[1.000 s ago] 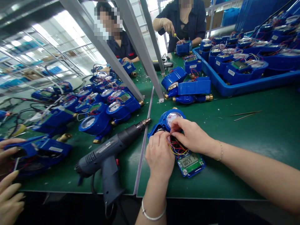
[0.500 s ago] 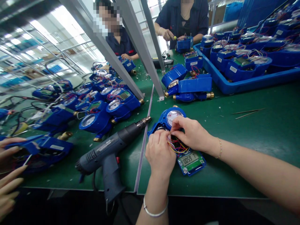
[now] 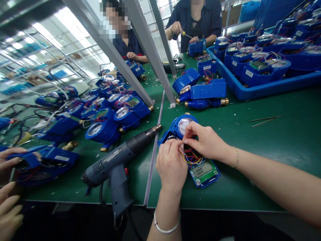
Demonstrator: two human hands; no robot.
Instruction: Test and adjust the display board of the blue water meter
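Observation:
A blue water meter (image 3: pixel 173 125) with a round dial lies in front of me, its housing uncovered. My left hand (image 3: pixel 172 164) is closed at the meter's left side, fingertips pinched on thin wires. Meeting it there, my right hand (image 3: pixel 207 140) pinches thumb and forefinger at the same spot. Red, yellow and white wires (image 3: pixel 192 156) run out from beneath the fingertips; their ends are hidden. Below them, a green circuit board with a display (image 3: pixel 204 172) hangs out of the housing and shows zeros.
A heat gun (image 3: pixel 117 160) lies left of the meter. Tweezers (image 3: pixel 267 120) rest at right. More blue meters (image 3: pixel 208 89) stand ahead, others fill a blue tray (image 3: pixel 247 95). Metal posts (image 3: pixel 160 67) rise from the table. At far left, a co-worker's hands (image 3: pixel 10 201) handle another meter.
The display has gone from a longer number to zeros. My hands stay almost still, fingertips together. The co-worker's hand at left has shifted, and another across the table has raised a screwdriver.

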